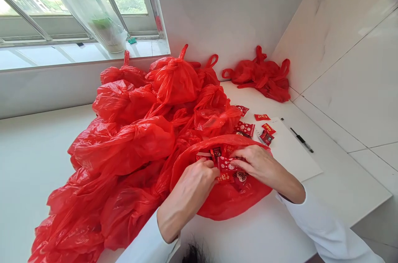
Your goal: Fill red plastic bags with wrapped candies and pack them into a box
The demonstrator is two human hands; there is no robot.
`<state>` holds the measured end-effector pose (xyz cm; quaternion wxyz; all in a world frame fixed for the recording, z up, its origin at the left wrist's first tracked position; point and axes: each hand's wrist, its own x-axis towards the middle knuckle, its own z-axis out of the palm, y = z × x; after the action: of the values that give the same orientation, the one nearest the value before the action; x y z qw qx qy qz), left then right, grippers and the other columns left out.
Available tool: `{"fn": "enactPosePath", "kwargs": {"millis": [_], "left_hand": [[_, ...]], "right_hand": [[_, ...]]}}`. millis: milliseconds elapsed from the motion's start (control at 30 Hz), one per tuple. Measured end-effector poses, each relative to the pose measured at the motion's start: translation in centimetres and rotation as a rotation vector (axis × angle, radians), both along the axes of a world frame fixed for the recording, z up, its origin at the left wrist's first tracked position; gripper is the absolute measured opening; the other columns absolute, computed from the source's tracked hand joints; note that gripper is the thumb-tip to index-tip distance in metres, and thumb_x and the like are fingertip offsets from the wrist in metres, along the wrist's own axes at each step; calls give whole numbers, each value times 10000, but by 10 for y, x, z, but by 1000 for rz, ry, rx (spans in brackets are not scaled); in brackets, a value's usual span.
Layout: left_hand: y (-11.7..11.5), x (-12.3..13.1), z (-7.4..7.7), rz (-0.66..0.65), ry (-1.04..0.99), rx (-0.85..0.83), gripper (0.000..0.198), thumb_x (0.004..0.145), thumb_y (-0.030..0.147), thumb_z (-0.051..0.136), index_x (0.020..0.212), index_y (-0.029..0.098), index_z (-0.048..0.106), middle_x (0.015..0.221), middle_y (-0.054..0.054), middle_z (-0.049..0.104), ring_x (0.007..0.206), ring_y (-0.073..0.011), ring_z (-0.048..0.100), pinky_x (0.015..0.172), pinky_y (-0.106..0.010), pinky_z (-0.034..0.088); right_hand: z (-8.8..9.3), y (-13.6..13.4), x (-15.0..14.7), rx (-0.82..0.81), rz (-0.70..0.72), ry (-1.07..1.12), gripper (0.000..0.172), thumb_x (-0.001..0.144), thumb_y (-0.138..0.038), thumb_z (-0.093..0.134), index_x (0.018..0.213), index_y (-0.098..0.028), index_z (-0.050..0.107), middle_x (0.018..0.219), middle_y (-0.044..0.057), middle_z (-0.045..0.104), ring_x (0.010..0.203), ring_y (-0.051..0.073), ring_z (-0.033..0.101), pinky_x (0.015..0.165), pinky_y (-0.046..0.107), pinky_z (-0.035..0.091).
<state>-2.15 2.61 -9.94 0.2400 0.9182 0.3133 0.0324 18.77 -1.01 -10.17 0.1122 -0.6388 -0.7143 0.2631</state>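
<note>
An opened red plastic bag point(224, 209) lies on the white table, its mouth spread wide around several small wrapped candies. Inside it, my right hand point(259, 165) pinches the edge of a red candy packet point(226, 164) with white dots. My left hand point(194, 184) also reaches into the bag, its fingers curled at the left side of that packet; whatever they hold is hidden. Beneath the hands lie more candies, among them a red packet with gold lettering point(226, 178) and one with a round cream label point(241, 176).
A heap of knotted red bags point(130, 142) covers the table to the left and behind. More red bags point(261, 72) sit in the far corner. Loose candies point(245, 128) lie near white paper point(295, 155) and a black pen point(301, 140). A plastic-wrapped cup point(113, 39) stands on the windowsill.
</note>
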Motion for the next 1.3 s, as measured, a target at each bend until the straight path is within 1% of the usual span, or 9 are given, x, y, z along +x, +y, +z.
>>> {"fn": "enactPosePath", "kwargs": {"millis": [133,267,367,533,700,867,1067,1167,1300], "left_hand": [[-14,3,-13,-79,75,77,264,896,28,394,832,165,610,901,-62,646,842,-213,614,780,-335,481],[-21,5,-24,-92,110,119,256,882,23,420,987,167,604,1059,-97,635,973,-240,610,862,-375,481],[-22,9,-28,-50,130,143,313,865,6,431,1076,177,586,1139,-118,612,1019,-249,606,874,-387,484],[-24,20,-26,23,162,166,342,827,6,461,1105,174,567,1117,-130,611,1009,-276,620,824,-398,516],[-33,21,-30,66,176,188,389,825,-17,422,1167,135,525,1196,-178,574,1096,-339,580,848,-470,509],[-39,11,-29,51,138,148,456,817,-6,485,1239,167,493,1233,-160,568,1166,-293,547,934,-402,466],[-28,16,-19,48,79,34,217,832,61,508,965,201,607,971,-63,647,860,-195,635,741,-291,480],[-21,16,-15,86,31,-3,132,829,86,535,846,202,594,879,-30,636,758,-172,604,662,-271,434],[-9,9,-11,205,-44,-14,139,821,142,594,722,196,512,685,20,546,625,-144,512,572,-259,348]], "right_hand": [[-8,3,-13,13,45,23,211,938,-253,461,933,-215,668,814,31,698,762,171,639,667,262,398],[-9,1,-9,135,35,-3,202,931,-178,438,1023,-210,615,936,45,680,842,175,632,703,273,417],[-3,-7,5,142,20,-100,125,909,-179,473,854,-209,581,797,23,643,714,165,606,631,275,398],[1,-32,16,16,112,-301,226,855,-141,520,643,-214,492,594,-13,535,516,141,499,488,278,267],[-12,-40,10,81,98,-372,58,840,-168,588,851,-215,556,774,17,627,607,175,577,510,287,294],[-33,-33,13,129,137,-408,71,851,-262,620,861,-208,574,770,28,623,599,167,570,496,270,267],[-29,-38,16,133,215,-327,104,815,-119,590,792,-211,549,751,-9,570,579,136,537,485,265,248],[-15,-41,14,134,246,-262,141,806,-85,591,802,-211,527,832,-6,575,661,140,557,529,263,314],[2,-40,13,64,276,-165,159,832,-114,593,770,-219,491,744,-31,574,647,135,544,529,258,317]]}}
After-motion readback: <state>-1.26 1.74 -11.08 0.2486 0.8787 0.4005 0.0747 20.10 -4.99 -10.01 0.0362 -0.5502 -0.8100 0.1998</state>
